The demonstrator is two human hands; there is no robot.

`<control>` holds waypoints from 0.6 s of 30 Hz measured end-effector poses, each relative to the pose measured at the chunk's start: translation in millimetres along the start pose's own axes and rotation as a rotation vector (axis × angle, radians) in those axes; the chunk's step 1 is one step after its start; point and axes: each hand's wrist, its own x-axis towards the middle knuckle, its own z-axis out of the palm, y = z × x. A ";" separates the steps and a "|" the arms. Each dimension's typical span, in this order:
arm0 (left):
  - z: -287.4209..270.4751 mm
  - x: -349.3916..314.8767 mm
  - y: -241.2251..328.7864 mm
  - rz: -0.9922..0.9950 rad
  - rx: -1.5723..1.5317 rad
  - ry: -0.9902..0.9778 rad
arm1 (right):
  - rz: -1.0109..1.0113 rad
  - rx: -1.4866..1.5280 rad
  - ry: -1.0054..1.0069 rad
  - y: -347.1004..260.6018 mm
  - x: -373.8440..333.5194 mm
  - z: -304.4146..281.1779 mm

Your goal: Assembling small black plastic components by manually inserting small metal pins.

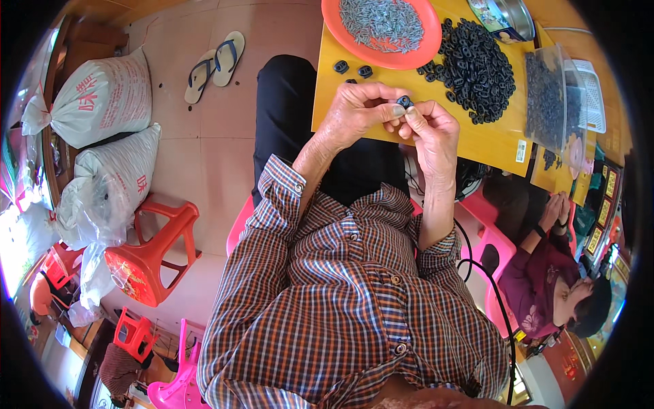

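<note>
Fingers of my left hand (357, 112) and right hand (430, 129) pinch one black ring (405, 102) together. Far: orange plate (337, 31) holding grey screws (381, 24), clear box (553, 102) holding rings, three loose rings (354, 69).

Both hands, left hand (357, 109) and right hand (430, 129), pinch small black ring (405, 101) (fingertips touching) above yellow board (477, 140).

Yellow board (487, 140) carries orange plate (334, 27), black rings (477, 68).
</note>
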 end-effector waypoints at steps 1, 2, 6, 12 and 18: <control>-0.2 0.0 0.0 -0.003 -0.001 0.007 | 0.000 0.000 0.001 1.0 0.6 -0.8; -0.3 0.0 -0.3 -0.004 -0.001 0.007 | 0.011 -0.003 0.000 3.0 1.7 -2.1; 3.7 0.8 1.1 0.021 0.041 -0.020 | 0.048 0.001 0.025 2.2 1.2 -6.6; 2.9 -0.3 1.5 0.003 0.039 -0.012 | 0.061 0.017 0.042 -2.2 -1.0 -1.1; 9.8 -5.1 -2.7 0.024 0.056 0.041 | -0.008 0.085 0.047 5.3 -4.9 1.9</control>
